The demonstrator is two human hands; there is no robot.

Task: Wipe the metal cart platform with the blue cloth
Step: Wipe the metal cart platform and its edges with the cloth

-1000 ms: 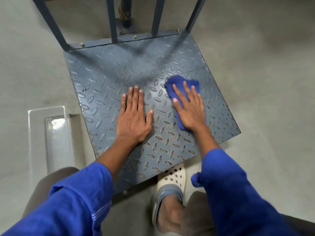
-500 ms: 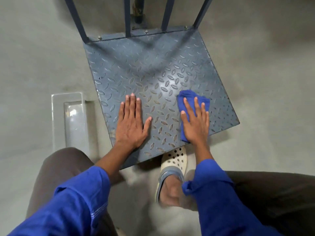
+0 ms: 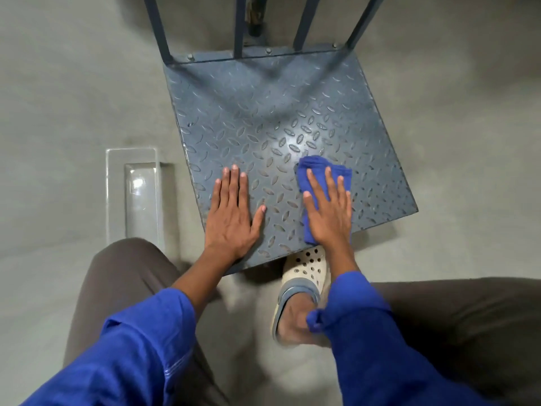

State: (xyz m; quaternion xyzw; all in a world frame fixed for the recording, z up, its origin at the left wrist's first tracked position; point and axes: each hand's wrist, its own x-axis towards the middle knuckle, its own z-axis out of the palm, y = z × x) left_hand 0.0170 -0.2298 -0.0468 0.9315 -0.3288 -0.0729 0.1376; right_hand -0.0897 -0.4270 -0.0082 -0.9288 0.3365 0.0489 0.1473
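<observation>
Fingers (image 3: 317,183) straight, flat on blue cloth (image 3: 311,177), near front edge of metal cart platform (image 3: 263,112).
Right hand (image 3: 329,212) presses cloth; left hand (image 3: 231,215) flat, fingers together, palm down beside it.

Smooth grey concrete floor (image 3: 73,98), matt finish, unevenly lit, soft shadows at the top. Pale rectangular tray (image 3: 137,197) lies flat on it at left; glare patch on its inner base.

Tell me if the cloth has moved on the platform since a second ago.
Yes. The cloth under the right hand has slid toward the platform's near edge, away from the bars.
</observation>
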